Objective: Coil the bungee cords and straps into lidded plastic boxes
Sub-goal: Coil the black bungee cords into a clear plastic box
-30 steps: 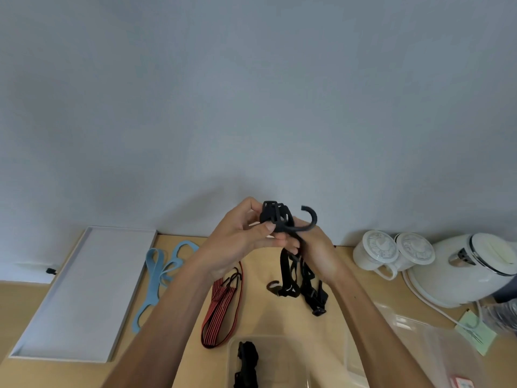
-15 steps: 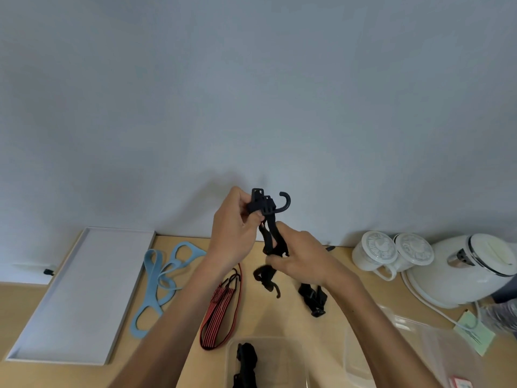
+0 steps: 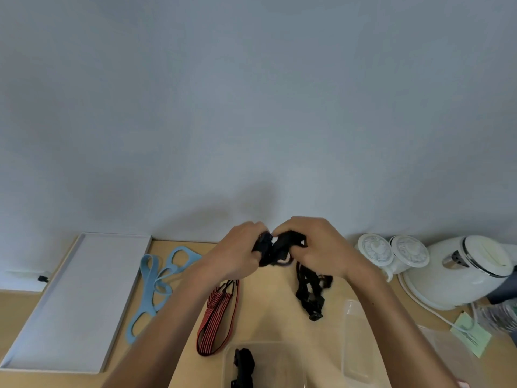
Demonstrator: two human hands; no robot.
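A: Item 1, status?
B: Black bungee cord (image 3: pixel 279 249), bunched, held in the air over the table (image 3: pixel 274 312) betw. both hands. Left hand (image 3: pixel 237 257): fingers curled round its 9 o'clock end. Right hand (image 3: pixel 326 247): fingers curled over the 3 o'clock end. Hooks not visible, prob. buried in the bundle.
A: Handling?
B: Judged light, soft, springy, so the coil will want to pop open. Hooks stiff, may snag. Best hold: pinch across all loops at mid-bundle, hooks tucked in.
A: Destination?
B: Clear plastic box (image 3: pixel 282 359), 6 o'clock of the hands, lid off. One black coil (image 3: pixel 244 362) inside.
A: Outstanding?
B: Black strap (image 3: pixel 309 292) at 5 o'clock; red-black striped cord (image 3: pixel 216 317) at 7; blue strap (image 3: pixel 155 287) at 8. All on table, none boxed.
A: Misc.?
B: White tray (image 3: pixel 70 298) at 9 o'clock; kettle (image 3: pixel 470 270) at 3.
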